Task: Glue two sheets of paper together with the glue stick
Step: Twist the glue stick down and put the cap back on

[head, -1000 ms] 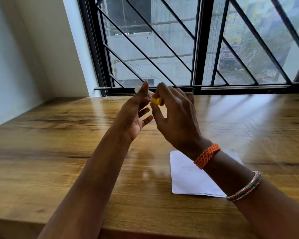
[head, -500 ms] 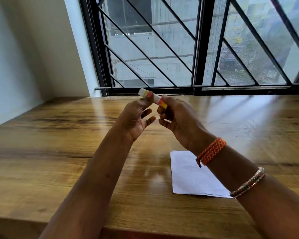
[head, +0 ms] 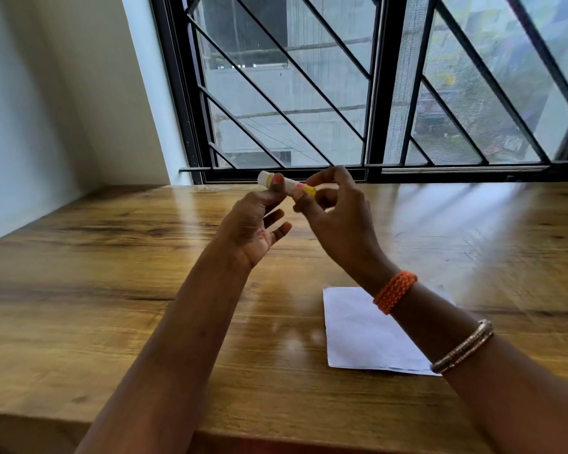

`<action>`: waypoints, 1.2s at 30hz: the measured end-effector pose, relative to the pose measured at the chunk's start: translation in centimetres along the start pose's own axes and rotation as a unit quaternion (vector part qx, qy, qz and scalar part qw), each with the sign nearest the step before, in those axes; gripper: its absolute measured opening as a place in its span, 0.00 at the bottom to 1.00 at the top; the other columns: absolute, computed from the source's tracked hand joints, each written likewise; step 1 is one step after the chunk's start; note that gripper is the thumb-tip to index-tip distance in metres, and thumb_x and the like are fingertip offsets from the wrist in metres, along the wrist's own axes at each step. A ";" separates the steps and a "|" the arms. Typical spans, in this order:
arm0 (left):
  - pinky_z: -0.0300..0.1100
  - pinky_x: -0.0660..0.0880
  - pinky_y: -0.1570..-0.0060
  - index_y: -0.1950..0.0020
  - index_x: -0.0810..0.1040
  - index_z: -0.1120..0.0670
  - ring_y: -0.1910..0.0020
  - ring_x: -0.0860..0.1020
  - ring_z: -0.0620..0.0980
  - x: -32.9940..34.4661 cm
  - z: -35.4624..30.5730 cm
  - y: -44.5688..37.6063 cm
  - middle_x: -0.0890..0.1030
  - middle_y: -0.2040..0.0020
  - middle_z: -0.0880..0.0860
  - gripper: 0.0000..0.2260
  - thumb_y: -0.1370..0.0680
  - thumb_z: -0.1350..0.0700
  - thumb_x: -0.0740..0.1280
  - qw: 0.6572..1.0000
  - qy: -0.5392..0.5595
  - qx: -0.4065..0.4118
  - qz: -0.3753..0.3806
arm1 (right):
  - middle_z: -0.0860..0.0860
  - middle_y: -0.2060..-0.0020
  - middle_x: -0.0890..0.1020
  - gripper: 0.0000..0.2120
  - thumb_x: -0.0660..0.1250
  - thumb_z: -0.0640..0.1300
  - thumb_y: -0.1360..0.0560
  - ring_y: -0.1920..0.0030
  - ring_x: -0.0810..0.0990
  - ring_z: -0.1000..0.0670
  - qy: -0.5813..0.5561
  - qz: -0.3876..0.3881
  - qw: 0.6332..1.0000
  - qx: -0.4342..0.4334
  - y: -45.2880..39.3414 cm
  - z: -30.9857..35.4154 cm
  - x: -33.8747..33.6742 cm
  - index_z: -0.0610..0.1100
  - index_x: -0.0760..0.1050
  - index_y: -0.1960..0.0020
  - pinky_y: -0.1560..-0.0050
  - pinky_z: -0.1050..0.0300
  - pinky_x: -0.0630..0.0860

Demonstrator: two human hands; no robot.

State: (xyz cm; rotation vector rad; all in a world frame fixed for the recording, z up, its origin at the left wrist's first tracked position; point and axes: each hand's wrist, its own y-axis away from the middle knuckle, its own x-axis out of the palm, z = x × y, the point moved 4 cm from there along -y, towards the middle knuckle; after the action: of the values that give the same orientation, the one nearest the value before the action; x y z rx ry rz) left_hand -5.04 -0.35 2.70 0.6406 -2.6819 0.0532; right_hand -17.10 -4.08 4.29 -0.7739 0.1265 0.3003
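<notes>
In the head view, one glue stick is held above the wooden table, between two hands. The left hand pinches its white end with thumb and forefinger, the other fingers spread loosely. The right hand pinches the yellow end with curled fingertips. White paper lies flat below the right wrist; its sheet count cannot be told. Two bracelets ring that arm: one orange, one beaded.

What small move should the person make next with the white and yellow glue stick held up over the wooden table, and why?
Probably pull the cap off. The left hand and right hand both pinch the white and yellow glue stick in the air, and it looks closed, though blur hides the detail. The white sheets of paper lie untouched on the wooden table, so no glue can go on yet.
</notes>
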 end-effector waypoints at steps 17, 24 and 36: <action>0.41 0.69 0.58 0.43 0.72 0.58 0.43 0.69 0.50 -0.2 -0.3 -0.1 0.73 0.45 0.52 0.12 0.23 0.53 0.65 0.999 -0.005 0.017 -0.029 | 0.55 0.60 0.81 0.10 0.72 0.43 0.29 0.62 0.77 0.52 0.113 -0.026 0.982 -0.148 0.0 0.1 -0.3 0.43 0.74 0.52 0.61 0.49 0.75; 0.39 0.69 0.62 0.44 0.73 0.57 0.53 0.70 0.46 -0.4 -0.4 0.1 0.71 0.44 0.53 0.09 0.23 0.56 0.64 0.999 -0.005 0.016 -0.049 | 0.49 0.64 0.84 0.09 0.66 0.49 0.24 0.68 0.78 0.64 -0.169 0.064 0.971 0.155 -0.1 -1.3 0.1 0.43 0.72 0.52 0.60 0.62 0.72; 0.40 0.68 0.61 0.43 0.72 0.57 0.54 0.69 0.46 -0.3 -0.3 0.2 0.73 0.55 0.49 0.10 0.23 0.55 0.64 0.999 -0.018 -0.001 -0.041 | 0.50 0.60 0.80 0.11 0.71 0.39 0.30 0.64 0.74 0.54 0.123 0.007 0.984 -0.126 -0.1 0.3 -0.2 0.42 0.71 0.51 0.64 0.61 0.71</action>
State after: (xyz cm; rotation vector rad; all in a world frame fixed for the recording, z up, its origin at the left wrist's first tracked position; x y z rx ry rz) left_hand -4.77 0.00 2.87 0.7560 -2.6876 0.0174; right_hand -17.24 -3.97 4.64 -1.0616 0.3326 0.2354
